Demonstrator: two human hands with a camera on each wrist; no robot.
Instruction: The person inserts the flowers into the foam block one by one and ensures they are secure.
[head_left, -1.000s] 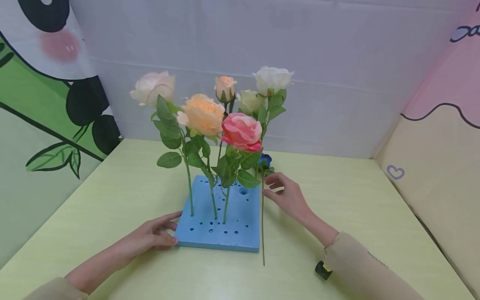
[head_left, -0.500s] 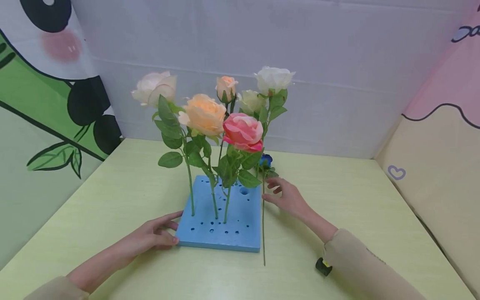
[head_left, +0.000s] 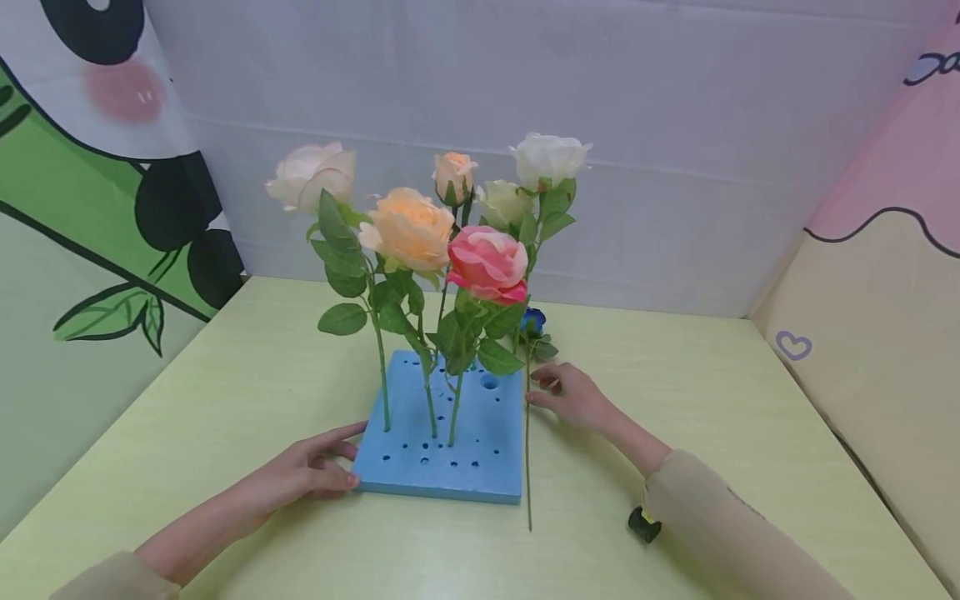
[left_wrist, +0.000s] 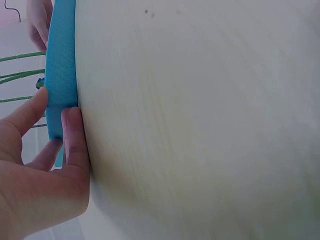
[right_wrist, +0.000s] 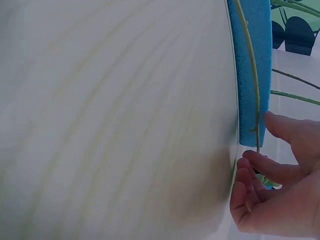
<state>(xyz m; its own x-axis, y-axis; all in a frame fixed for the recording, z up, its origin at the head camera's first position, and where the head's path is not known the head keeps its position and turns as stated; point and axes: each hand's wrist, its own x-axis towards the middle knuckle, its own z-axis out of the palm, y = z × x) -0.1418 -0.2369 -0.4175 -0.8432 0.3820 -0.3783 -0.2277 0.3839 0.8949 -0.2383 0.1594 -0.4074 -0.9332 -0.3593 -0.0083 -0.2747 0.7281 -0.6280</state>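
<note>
On the table sits a blue foam board [head_left: 480, 433] with rows of holes. Several artificial roses stand in it, among them a pink rose [head_left: 489, 262] and an orange rose [head_left: 411, 229]. My left hand [head_left: 300, 477] grips the board's near left corner, thumb on top and fingers along the side in the left wrist view. A blue rose [head_left: 533, 321] lies along the board's right side, its bare stem [head_left: 528, 467] pointing toward me. My right hand [head_left: 572, 398] is at this stem, index fingertip right by it and thumb [right_wrist: 282, 127] apart at the board's edge.
A small black object [head_left: 643, 525] with a yellow mark lies beside the right sleeve [head_left: 720, 517]. A pale cloth wall [head_left: 660, 200] rises behind the table, and painted panels [head_left: 870, 292] flank it on both sides.
My right hand has slid a little toward me along the blue rose's stem, while the rose stays in place. The left hand keeps its hold on the board's corner.
</note>
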